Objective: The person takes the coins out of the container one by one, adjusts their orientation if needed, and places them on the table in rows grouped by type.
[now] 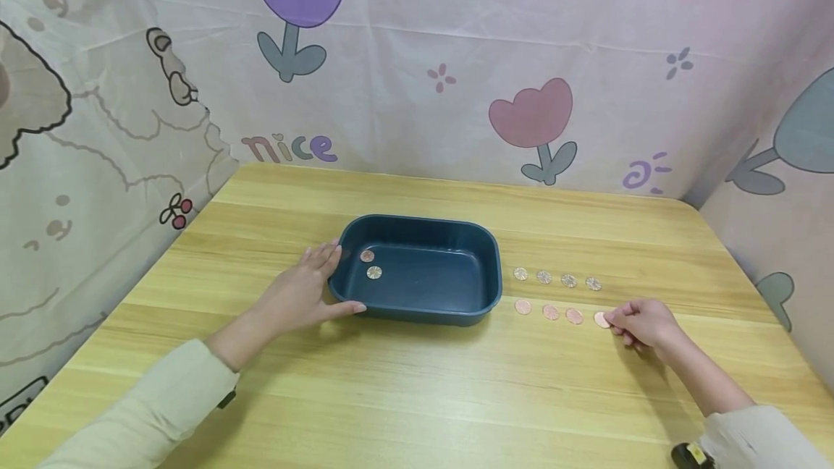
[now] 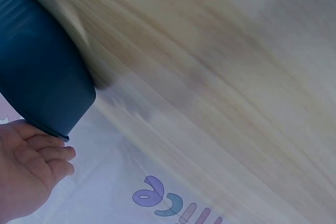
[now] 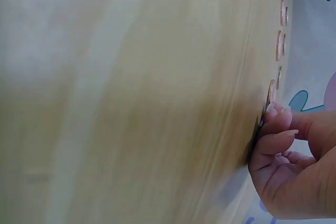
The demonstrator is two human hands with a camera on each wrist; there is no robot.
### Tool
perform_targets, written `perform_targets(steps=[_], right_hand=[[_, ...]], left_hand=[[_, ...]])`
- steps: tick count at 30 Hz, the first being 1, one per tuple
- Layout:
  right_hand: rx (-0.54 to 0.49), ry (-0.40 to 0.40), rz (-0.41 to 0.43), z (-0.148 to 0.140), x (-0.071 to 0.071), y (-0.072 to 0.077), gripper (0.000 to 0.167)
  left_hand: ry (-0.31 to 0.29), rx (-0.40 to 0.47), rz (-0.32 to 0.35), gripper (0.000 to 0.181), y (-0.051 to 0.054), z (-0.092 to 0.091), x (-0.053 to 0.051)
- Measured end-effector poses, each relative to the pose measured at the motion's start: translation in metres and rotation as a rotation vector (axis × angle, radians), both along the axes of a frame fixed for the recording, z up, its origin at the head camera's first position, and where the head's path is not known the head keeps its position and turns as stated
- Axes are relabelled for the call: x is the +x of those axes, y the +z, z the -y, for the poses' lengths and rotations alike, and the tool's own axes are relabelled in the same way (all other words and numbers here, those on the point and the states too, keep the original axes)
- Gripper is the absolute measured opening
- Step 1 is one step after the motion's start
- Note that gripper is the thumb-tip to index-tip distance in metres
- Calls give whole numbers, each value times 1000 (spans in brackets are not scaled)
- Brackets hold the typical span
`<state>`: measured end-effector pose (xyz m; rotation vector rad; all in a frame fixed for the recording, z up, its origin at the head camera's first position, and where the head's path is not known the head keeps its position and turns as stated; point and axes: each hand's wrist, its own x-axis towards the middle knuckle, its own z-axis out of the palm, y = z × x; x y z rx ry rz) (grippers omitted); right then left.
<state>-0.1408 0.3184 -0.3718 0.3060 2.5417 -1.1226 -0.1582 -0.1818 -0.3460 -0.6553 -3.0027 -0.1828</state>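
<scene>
At the left end of a dark blue rectangular tray (image 1: 423,313), my left hand (image 1: 296,292) holds the rim, thumb at the front corner and fingers on the left side. Inside the tray lie a copper-coloured coin (image 1: 368,256) and a pale gold coin (image 1: 374,273). My right hand (image 1: 645,324) pinches the edge of the rightmost copper-coloured coin (image 1: 601,320), low over the table. The right wrist view shows the thumb and fingertips meeting at that coin (image 3: 271,92); its far edge is hidden by them. In the left wrist view, the left hand's fingers bend at the tray's rim (image 2: 52,132).
Right of the tray, several copper-coloured coins (image 1: 550,312) lie in a row. Behind them runs another row of several silvery and pale gold coins (image 1: 569,281). The wooden table (image 1: 417,396) meets a patterned cloth (image 1: 404,93) at its back and sides.
</scene>
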Motion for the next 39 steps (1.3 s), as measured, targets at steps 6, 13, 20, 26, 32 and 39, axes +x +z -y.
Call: perform_targets(steps=[6, 13, 20, 26, 32, 39], right_hand=[[36, 0, -25, 2, -3, 1, 16], [90, 31, -160, 13, -3, 10, 23], [60, 46, -344, 45, -6, 26, 22], [-27, 59, -388, 70, -12, 38, 21], [-110, 72, -411, 99, -20, 47, 19], [-191, 103, -420, 133, -31, 51, 15]], left_hand=[[7, 5, 5, 102, 0, 1, 0], [6, -4, 7, 102, 2, 1, 0], [4, -12, 9, 102, 3, 1, 1], [-2, -9, 12, 101, 2, 0, 1], [0, -2, 15, 101, 2, 0, 2], [6, 4, 25, 102, 3, -1, 2]])
